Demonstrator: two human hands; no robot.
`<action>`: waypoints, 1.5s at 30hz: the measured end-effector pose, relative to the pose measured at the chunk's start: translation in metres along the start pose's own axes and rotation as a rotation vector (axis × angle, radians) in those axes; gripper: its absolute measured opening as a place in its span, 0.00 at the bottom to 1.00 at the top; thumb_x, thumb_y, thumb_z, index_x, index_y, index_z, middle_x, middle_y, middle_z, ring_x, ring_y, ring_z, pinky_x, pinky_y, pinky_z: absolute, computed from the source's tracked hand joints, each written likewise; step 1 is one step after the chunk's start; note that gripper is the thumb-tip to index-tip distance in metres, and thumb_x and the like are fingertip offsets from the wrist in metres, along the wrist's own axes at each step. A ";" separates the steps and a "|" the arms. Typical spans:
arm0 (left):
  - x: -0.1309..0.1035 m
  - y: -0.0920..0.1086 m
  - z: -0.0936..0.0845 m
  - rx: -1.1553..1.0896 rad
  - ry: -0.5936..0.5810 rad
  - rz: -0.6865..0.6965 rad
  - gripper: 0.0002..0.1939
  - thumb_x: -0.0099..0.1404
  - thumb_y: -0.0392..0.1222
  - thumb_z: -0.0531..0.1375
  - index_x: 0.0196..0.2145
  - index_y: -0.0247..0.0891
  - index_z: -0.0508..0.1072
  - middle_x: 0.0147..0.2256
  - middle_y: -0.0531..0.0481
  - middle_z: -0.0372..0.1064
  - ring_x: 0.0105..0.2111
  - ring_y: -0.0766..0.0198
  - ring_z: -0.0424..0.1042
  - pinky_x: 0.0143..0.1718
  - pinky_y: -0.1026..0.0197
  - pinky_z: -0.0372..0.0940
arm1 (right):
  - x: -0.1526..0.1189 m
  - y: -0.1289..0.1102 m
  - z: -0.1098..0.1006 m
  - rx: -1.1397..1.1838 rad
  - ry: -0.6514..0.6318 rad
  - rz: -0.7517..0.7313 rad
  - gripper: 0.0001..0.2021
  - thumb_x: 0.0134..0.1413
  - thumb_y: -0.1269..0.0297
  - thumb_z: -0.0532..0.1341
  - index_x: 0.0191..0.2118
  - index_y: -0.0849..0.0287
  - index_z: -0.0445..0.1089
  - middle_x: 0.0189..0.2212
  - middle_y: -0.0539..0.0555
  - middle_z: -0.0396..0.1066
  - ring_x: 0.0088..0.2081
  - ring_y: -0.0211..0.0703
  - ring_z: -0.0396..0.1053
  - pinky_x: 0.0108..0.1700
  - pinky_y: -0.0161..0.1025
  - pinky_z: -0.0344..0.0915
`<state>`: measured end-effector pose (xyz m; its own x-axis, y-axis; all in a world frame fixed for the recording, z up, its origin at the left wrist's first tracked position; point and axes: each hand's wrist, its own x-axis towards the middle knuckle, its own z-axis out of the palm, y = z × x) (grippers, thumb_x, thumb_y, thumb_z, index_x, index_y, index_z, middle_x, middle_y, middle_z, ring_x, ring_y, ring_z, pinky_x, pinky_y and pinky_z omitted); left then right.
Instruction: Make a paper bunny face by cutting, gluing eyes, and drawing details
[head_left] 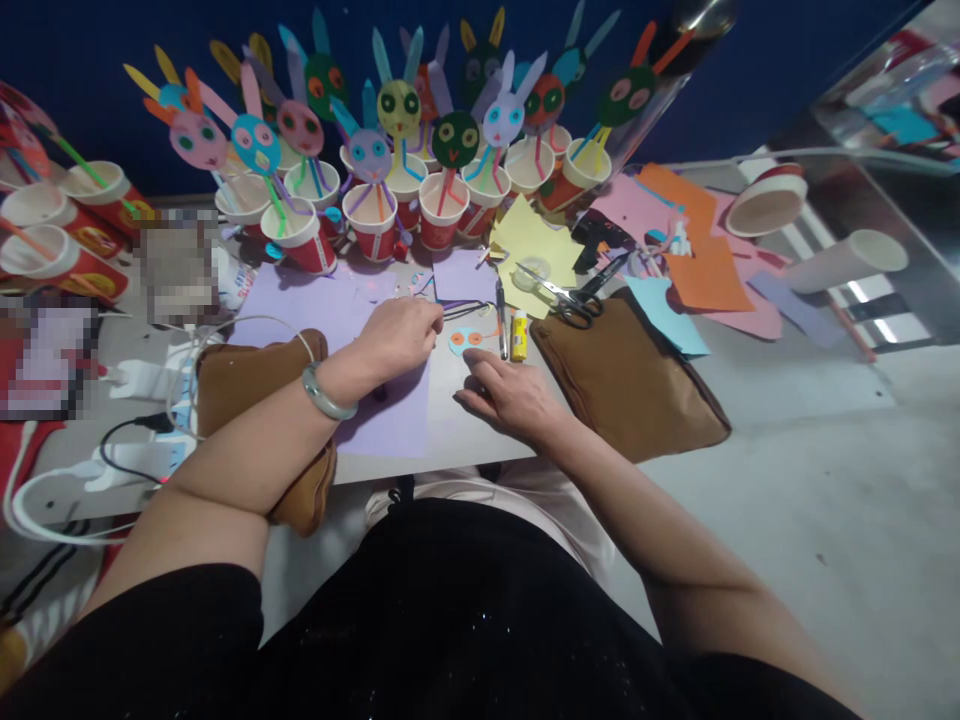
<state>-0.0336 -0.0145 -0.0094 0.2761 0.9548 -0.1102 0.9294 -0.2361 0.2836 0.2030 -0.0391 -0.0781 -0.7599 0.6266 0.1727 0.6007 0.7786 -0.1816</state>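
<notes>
A small light-blue paper face (466, 348) with two orange eye circles lies flat on the white table. My right hand (514, 395) is just below it, with the index finger stretched to its lower edge and the thumb apart. To the left, my left hand (401, 335) rests over purple paper (394, 425), its fingers curled in; anything in them is hidden. A yellow glue stick (519, 335) and a dark pen (502, 318) stand out just above my right hand. Black-handled scissors (574, 305) lie further right.
Several red paper cups (442, 212) with paper rabbit heads on straws line the back. Brown pouches (637, 385) lie on both sides. Yellow paper (529, 245) and orange sheets (709, 275) are spread at the right. A power strip (180, 405) with cables sits left.
</notes>
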 end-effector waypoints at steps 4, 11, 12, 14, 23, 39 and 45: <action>0.000 0.001 -0.002 0.011 -0.016 -0.023 0.17 0.66 0.29 0.55 0.44 0.36 0.83 0.45 0.42 0.83 0.49 0.50 0.80 0.51 0.51 0.72 | 0.000 0.000 0.000 -0.013 -0.005 0.003 0.21 0.77 0.47 0.51 0.45 0.59 0.72 0.63 0.63 0.75 0.34 0.43 0.76 0.34 0.41 0.57; 0.000 0.001 -0.001 0.029 -0.010 -0.009 0.18 0.66 0.29 0.54 0.44 0.36 0.83 0.45 0.42 0.83 0.49 0.50 0.81 0.50 0.50 0.72 | -0.002 0.002 0.002 -0.015 0.056 -0.024 0.20 0.76 0.48 0.53 0.46 0.59 0.72 0.62 0.64 0.75 0.35 0.45 0.76 0.35 0.41 0.62; 0.000 0.000 0.000 0.030 -0.007 -0.007 0.18 0.66 0.29 0.54 0.44 0.36 0.83 0.45 0.42 0.83 0.49 0.50 0.80 0.50 0.50 0.72 | -0.003 0.003 0.003 -0.021 0.085 -0.019 0.19 0.76 0.48 0.53 0.46 0.60 0.72 0.61 0.65 0.75 0.36 0.46 0.76 0.35 0.41 0.63; 0.001 -0.001 0.002 0.030 0.009 0.025 0.18 0.66 0.29 0.54 0.44 0.36 0.83 0.45 0.41 0.83 0.49 0.50 0.80 0.50 0.50 0.72 | -0.005 0.004 0.006 -0.035 0.152 0.002 0.18 0.77 0.51 0.53 0.47 0.60 0.71 0.58 0.67 0.76 0.38 0.47 0.76 0.36 0.41 0.64; -0.003 -0.004 0.012 0.154 -0.087 0.433 0.20 0.71 0.29 0.52 0.50 0.36 0.82 0.56 0.40 0.78 0.59 0.47 0.70 0.55 0.45 0.64 | -0.004 0.001 0.006 -0.046 0.113 0.096 0.20 0.77 0.52 0.51 0.50 0.60 0.75 0.43 0.61 0.75 0.37 0.47 0.71 0.36 0.41 0.59; -0.008 -0.004 0.015 0.190 -0.155 0.456 0.18 0.76 0.30 0.51 0.45 0.35 0.82 0.55 0.41 0.78 0.56 0.47 0.68 0.53 0.49 0.60 | 0.006 -0.005 -0.005 -0.088 -0.132 0.163 0.26 0.76 0.42 0.48 0.57 0.57 0.72 0.46 0.61 0.72 0.37 0.49 0.68 0.36 0.42 0.51; -0.008 -0.007 0.020 0.186 -0.141 0.470 0.18 0.75 0.30 0.51 0.46 0.37 0.81 0.55 0.42 0.77 0.55 0.49 0.68 0.53 0.49 0.61 | 0.008 -0.006 -0.007 -0.091 -0.160 0.169 0.28 0.76 0.40 0.49 0.59 0.57 0.72 0.47 0.62 0.73 0.38 0.50 0.70 0.36 0.42 0.50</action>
<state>-0.0372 -0.0246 -0.0294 0.6923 0.7074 -0.1424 0.7214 -0.6736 0.1610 0.1955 -0.0385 -0.0689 -0.6724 0.7402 -0.0095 0.7367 0.6679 -0.1056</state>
